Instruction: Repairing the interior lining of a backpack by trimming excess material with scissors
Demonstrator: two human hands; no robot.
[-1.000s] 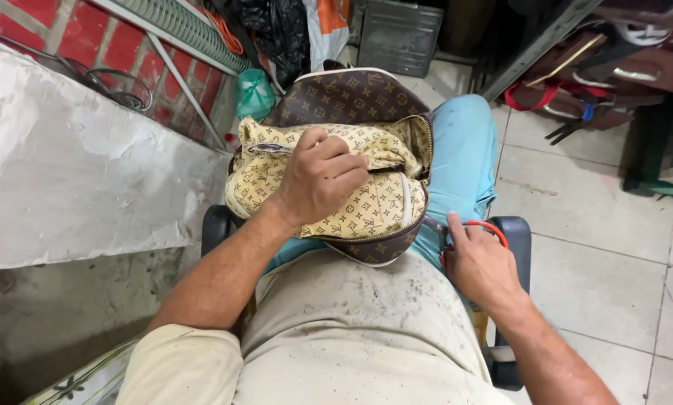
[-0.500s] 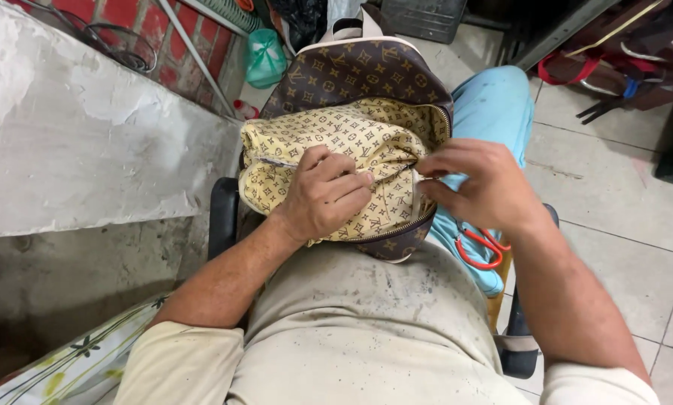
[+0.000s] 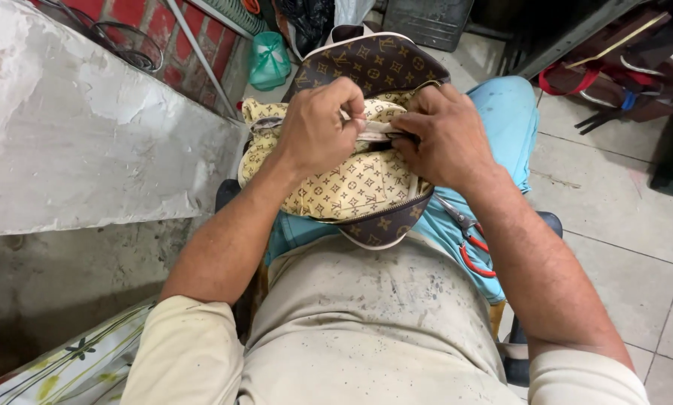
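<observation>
Bag [image 3: 351,187] on lap, cream lining turned out. Right hand [image 3: 445,135] moved from scissors [image 3: 468,244] on right thigh; now both hands, left hand [image 3: 318,124] included, pinch lining seam. Two-handed seam work underway.

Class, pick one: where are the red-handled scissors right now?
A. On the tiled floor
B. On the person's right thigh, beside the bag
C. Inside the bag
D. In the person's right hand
B: the red-handled scissors lie on the blue trouser leg by the bag, while both hands grip the bag's lining.
</observation>
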